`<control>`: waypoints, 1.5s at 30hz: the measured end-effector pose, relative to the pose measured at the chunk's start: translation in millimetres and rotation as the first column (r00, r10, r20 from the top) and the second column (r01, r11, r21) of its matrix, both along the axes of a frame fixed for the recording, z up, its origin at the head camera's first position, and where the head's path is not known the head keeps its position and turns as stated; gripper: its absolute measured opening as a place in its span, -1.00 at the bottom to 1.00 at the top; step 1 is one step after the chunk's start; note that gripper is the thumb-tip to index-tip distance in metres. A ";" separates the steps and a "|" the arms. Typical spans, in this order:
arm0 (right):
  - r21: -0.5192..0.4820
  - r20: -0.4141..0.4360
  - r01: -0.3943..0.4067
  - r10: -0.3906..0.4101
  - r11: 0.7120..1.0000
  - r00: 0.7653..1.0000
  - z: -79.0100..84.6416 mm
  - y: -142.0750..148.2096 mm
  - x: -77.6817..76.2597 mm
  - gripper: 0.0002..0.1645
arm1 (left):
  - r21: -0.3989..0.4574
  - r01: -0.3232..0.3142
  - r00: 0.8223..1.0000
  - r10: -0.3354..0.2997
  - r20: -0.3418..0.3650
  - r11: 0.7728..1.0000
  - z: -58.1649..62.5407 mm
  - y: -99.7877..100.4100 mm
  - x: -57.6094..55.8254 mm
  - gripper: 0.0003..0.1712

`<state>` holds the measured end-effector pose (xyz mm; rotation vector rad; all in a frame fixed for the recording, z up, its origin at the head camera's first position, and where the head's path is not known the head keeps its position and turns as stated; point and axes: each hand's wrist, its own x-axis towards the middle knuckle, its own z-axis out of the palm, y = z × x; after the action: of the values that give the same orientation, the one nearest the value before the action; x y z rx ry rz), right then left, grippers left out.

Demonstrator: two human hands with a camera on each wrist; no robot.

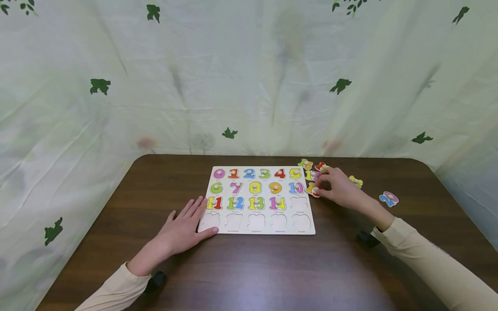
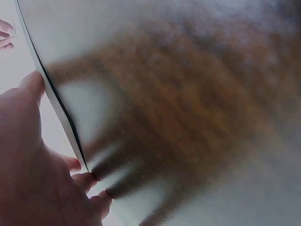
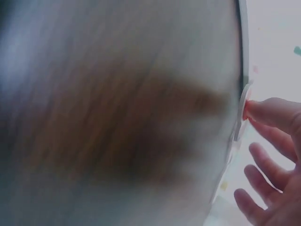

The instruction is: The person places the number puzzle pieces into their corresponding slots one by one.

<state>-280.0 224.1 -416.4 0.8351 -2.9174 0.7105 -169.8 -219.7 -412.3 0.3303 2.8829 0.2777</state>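
Observation:
A white number puzzle board (image 1: 266,233) lies on the table, with knobbed pieces from 0 to 14 in their places; the recess right of the 14 piece (image 1: 278,203) and the bottom row hold no pieces. My left hand (image 1: 184,226) rests with straight fingers on the board's left edge, thumb at the lower left corner. At the right edge, my right hand (image 1: 342,188) pinches the knob of a yellow-and-red number piece (image 1: 312,190) between thumb and index finger. The right wrist view shows that piece (image 3: 243,103) edge-on, the other fingers loosely bent.
Beside the board's upper right corner lie several loose pieces, among them a purple-and-yellow 17 (image 1: 310,175) and a green-and-orange piece (image 1: 305,164). Farther right are a yellow piece (image 1: 355,182) and a blue-and-pink piece (image 1: 389,198). A leaf-patterned curtain (image 1: 249,86) hangs behind the dark table (image 1: 249,276).

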 end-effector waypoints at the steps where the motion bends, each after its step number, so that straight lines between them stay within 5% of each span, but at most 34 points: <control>1: -0.010 -0.006 -0.031 0.031 0.999 1.000 0.5 -3.1 0.7 -0.92 | 0.002 0.000 1.000 0.000 0.001 1.000 -0.6 -0.4 -0.2 0.18; 8: -0.020 -0.016 -0.174 0.174 0.984 0.985 3.0 -24.4 8.7 -0.86 | 0.003 -0.009 1.000 0.009 -0.005 1.000 -12.2 -4.6 -4.6 0.21; 15: 0.004 -0.022 -0.231 0.231 0.973 0.973 3.8 -36.6 17.1 -0.85 | 0.008 -0.003 1.000 0.003 -0.002 1.000 -7.3 -3.3 -2.1 0.21; 27: 0.086 -0.032 -0.235 0.239 0.968 0.971 5.1 -40.4 18.5 -0.86 | 0.009 -0.008 1.000 0.008 -0.022 1.000 -15.0 -4.8 -5.1 0.22; 36: 0.098 -0.052 -0.258 0.264 0.961 0.963 7.9 -41.1 18.5 -0.86 | 0.019 -0.001 1.000 0.001 -0.020 1.000 -7.0 -2.3 -2.5 0.20; 45: -0.060 -0.002 -0.162 0.162 0.985 0.987 5.6 -24.3 3.5 -0.77 | 0.011 -0.005 1.000 0.005 -0.014 1.000 -10.9 -3.9 -2.6 0.22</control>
<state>-276.5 199.9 -410.8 1.0744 -2.8387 0.8052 -172.4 -223.6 -423.2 0.3282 2.8974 0.2940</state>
